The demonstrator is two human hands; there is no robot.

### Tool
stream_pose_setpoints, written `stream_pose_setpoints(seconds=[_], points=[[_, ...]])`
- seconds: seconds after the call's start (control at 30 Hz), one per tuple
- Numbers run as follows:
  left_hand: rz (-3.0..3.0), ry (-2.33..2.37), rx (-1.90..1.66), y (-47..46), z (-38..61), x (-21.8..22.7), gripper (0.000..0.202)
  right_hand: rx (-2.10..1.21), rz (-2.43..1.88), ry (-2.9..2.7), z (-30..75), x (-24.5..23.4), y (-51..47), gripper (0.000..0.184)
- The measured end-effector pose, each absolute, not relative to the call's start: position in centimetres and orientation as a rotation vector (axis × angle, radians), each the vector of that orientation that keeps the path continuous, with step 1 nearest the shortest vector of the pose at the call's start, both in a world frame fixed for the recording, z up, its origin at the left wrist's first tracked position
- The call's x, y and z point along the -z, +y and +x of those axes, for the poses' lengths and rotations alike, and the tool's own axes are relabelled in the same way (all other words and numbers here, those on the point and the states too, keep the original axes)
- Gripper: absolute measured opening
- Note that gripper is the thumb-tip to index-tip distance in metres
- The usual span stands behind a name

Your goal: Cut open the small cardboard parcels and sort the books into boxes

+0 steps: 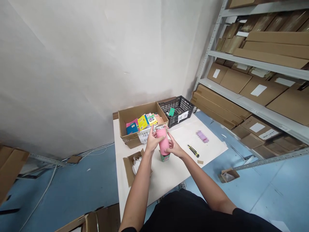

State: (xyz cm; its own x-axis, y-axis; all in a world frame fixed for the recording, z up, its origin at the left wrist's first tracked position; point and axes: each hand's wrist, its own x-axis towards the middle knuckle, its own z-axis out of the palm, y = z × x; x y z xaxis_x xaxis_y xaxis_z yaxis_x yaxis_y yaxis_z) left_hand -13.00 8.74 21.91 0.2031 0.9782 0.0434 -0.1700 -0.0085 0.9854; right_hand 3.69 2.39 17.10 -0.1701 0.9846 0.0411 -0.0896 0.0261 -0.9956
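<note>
Both hands (152, 141) gripping pink tumbler (164, 144) w/ silvery lid (160, 127) at sm. green box (165, 158) on wht tbl (177, 170), box contact unclear.

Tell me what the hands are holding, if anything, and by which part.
A pink tumbler: the left hand grips its left side below the lid, the right hand its lower right side.

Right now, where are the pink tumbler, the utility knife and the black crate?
Pink tumbler (164, 145): head view, middle of its body.
Utility knife (193, 150): head view, middle of its handle.
Black crate (173, 121): head view, front wall beside the label.
</note>
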Motion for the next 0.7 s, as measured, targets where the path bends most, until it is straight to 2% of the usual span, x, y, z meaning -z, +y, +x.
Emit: stream_pose_setpoints(seconds=[0.2,0.37,0.47,0.53,0.63,0.7], points=[[1.219,1.009,-1.163,9.2,-12.5,-22.5,0.131,-1.04,-1.25,-1.3,3.8,-17.8,2.3,0.126],[1.167,0.857,-1.115,9.4,-12.2,-22.7,0.131,-1.091,-1.256,-1.325,3.7,-18.4,2.4,0.118],[1.201,0.914,-1.146,9.7,-12.2,-22.4,0.135,-1.007,-1.321,-1.285,3.5,-18.4,2.3,0.126],[1.178,0.936,-1.16,10.0,-12.2,-22.1,0.136,-1.062,-1.256,-1.291,3.3,-18.1,2.3,0.13],[1.131,0.861,-1.151,10.2,-12.1,-21.8,0.132,-1.166,-1.168,-1.284,3.4,-17.5,2.3,0.128],[1.145,0.848,-1.15,10.3,-12.0,-21.7,0.131,-1.083,-1.254,-1.26,3.5,-17.1,2.3,0.129]])
